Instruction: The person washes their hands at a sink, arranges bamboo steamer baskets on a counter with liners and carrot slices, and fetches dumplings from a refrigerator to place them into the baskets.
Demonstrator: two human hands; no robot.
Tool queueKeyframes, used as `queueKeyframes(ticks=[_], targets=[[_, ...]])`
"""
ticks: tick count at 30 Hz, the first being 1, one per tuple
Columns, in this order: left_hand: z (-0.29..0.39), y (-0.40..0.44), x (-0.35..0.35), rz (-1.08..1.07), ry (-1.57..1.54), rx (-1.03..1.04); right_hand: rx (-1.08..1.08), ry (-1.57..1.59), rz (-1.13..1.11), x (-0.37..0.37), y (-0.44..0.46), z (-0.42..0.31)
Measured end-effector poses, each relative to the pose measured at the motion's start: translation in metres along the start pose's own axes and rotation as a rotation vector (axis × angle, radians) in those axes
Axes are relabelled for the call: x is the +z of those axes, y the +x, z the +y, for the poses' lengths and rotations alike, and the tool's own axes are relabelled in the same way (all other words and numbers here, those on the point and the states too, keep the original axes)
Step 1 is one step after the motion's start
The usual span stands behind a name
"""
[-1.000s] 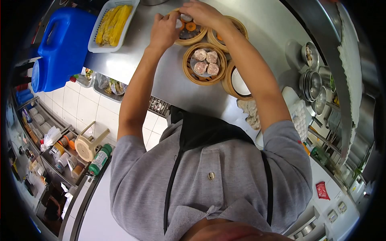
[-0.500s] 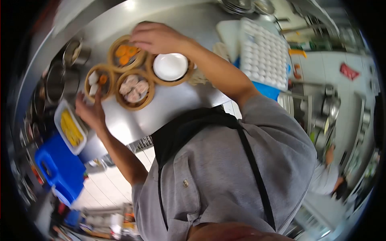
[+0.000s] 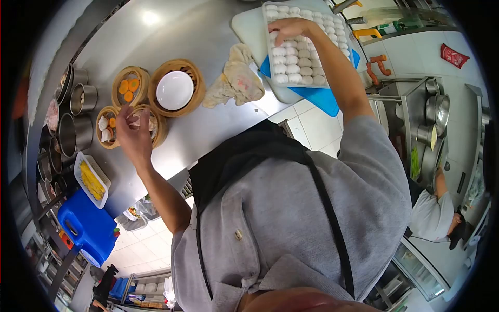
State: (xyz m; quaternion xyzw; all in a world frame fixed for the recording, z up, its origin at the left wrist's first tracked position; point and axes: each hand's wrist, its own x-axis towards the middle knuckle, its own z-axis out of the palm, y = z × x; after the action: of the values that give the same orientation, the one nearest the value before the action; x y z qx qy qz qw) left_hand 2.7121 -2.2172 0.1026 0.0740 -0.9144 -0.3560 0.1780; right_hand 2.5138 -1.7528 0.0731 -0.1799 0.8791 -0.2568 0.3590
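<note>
My left hand point(image 3: 134, 136) is over the group of bamboo steamers, its fingers apart above a steamer of pale pink dumplings point(image 3: 152, 125), which it partly hides. Beside it, a small steamer point(image 3: 101, 136) has white pieces and an orange piece. Above these, another steamer point(image 3: 117, 86) contains orange carrot slices point(image 3: 128, 89). A larger bamboo steamer point(image 3: 195, 101) carries a white dish point(image 3: 174, 90). My right hand point(image 3: 291, 30) reaches into a white tray point(image 3: 266, 52) packed with rows of white rounded pieces point(image 3: 293, 69); its fingers are apart and down among them.
A crumpled cloth point(image 3: 236, 80) lies between the steamers and tray. The tray overlaps a white board point(image 3: 247, 26) and a blue one point(image 3: 325, 101). At left are metal pots point(image 3: 75, 135), a basket of yellow strips point(image 3: 92, 179) and a blue jug point(image 3: 86, 221). Another person point(image 3: 434, 213) is at right.
My right hand has left the steamer with the white dish and moved right to the tray. My left hand has shifted right over the dumpling steamer. The view has turned and shifted.
</note>
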Motion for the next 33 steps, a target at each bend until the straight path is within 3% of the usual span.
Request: queueKeyframes(ticks=[4,6,10,12,14,15,17,18,19,21,24,26,27,29,30,33], targets=[[0.028,-0.013,0.027,-0.056,-0.072,-0.003,-0.029,0.015,-0.056,-0.004,-0.001,0.011],[0.039,-0.017,0.041,-0.081,-0.043,0.006,-0.105,0.084,-0.285,-0.009,-0.004,0.019],[0.067,-0.024,0.070,-0.147,-0.095,0.032,-0.269,0.211,-0.256,-0.012,-0.013,0.033],[0.078,-0.028,0.083,-0.211,-0.174,0.052,-0.316,0.080,0.231,-0.018,-0.034,0.028],[0.088,-0.025,0.084,-0.225,-0.208,0.096,-0.423,0.600,0.283,-0.015,-0.035,0.032],[0.092,-0.026,0.084,-0.226,-0.235,0.117,-0.453,0.596,0.247,-0.012,-0.036,0.019],[0.086,-0.026,0.083,-0.201,-0.239,0.076,-0.472,1.084,0.309,-0.011,-0.043,-0.008],[0.082,-0.027,0.081,-0.221,-0.295,0.000,-0.411,0.754,0.441,-0.002,-0.033,-0.023],[0.080,-0.028,0.078,-0.238,-0.356,-0.071,-0.427,0.747,0.414,0.007,-0.013,-0.038],[0.074,-0.034,0.066,-0.222,-0.362,-0.130,-0.260,-0.054,0.602,0.034,0.028,-0.070],[0.049,-0.046,0.047,-0.118,-0.410,-0.186,-0.260,0.040,0.495,0.040,0.074,-0.133],[0.041,-0.058,0.026,-0.053,-0.404,-0.239,-0.404,0.313,0.798,0.040,0.101,-0.162],[0.035,-0.062,0.015,-0.001,-0.397,-0.274,-0.414,0.309,0.784,0.049,0.133,-0.152],[0.006,-0.075,0.002,0.052,-0.427,-0.284,-0.283,-0.286,1.093,0.089,0.205,-0.109],[-0.002,-0.081,-0.004,0.104,-0.471,-0.349,-0.086,-0.488,0.783,0.114,0.195,-0.109],[-0.012,-0.088,-0.021,0.173,-0.470,-0.453,-0.149,-0.473,0.828,0.123,0.189,-0.120]])
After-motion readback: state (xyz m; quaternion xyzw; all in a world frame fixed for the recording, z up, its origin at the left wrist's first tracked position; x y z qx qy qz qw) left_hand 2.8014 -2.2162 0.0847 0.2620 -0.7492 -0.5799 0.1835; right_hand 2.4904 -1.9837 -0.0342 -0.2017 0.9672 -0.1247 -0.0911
